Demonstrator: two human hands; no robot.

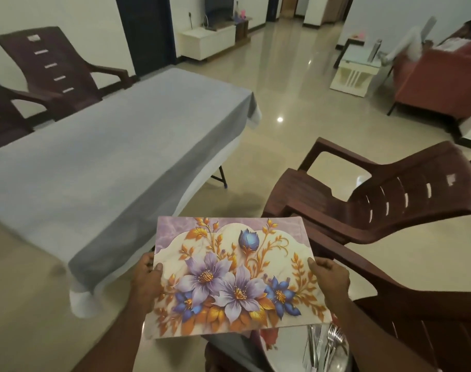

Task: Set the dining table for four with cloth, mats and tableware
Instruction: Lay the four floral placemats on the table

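Placemat [237, 277], floral print in purple, blue and orange, is held flat and roughly level between both hands, clear of any surface, low in the head view and in front of the person's body. Left hand [145, 280] grips the left short edge, thumb lying on the printed face and fingers curled underneath; right hand [331, 277] grips the right short edge in the same manner. Long axis of the mat runs left to right across the person, from one hand to the other. Dining table [76, 218], already covered by a grey tablecloth [116, 146], lies ahead and to the left of the mat, well apart from it, its long axis running away towards the far left. No mats or tableware show on the cloth. Left hand is the nearer one to the table's near corner. Judgement: the coming move calls for carrying the mat forward and leftward over the cloth. Forks [333, 336] lie on a shiny surface beneath the mat's right edge. Brown plastic chair [390, 194] stands to the right.
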